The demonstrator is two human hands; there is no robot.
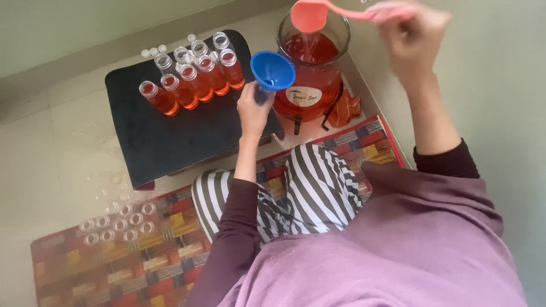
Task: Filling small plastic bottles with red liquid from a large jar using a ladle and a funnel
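Two hands busy here, both wrapped around something. The left hand (254, 111) is curled shut around a small bottle (261, 96), mostly hidden by the fingers, with a blue funnel (273, 70) sitting in its neck. It's held up just in front of the big jar, over the right edge of the black tray. The right hand (410, 35) is raised higher, fingers closed around the handle of a pink ladle (311, 15). It's a bit blurry, so I can't make out the exact finger positions. The ladle's bowl hangs right above the jar's mouth, and a thin stream of liquid seems to fall from it back into the jar.

The glass jar (310, 62) is filled with orange-red liquid, has a label on the front, and stands on the floor just beside the tray. There's a crumpled orange thing (346, 109) right next to its base, can't tell what it is.

On the black tray (165, 136) there are rows of small bottles: the filled bottles (193, 85) hold the same red liquid, and a few empty bottles (193, 51) stand behind them. Some white caps (153, 52) lie at the far edge.

Further out, a cluster of empty clear bottles (119, 223) sits on the near-left corner of a colourful patchwork mat (114, 273). The person sits on that mat, in striped trousers and a purple top.
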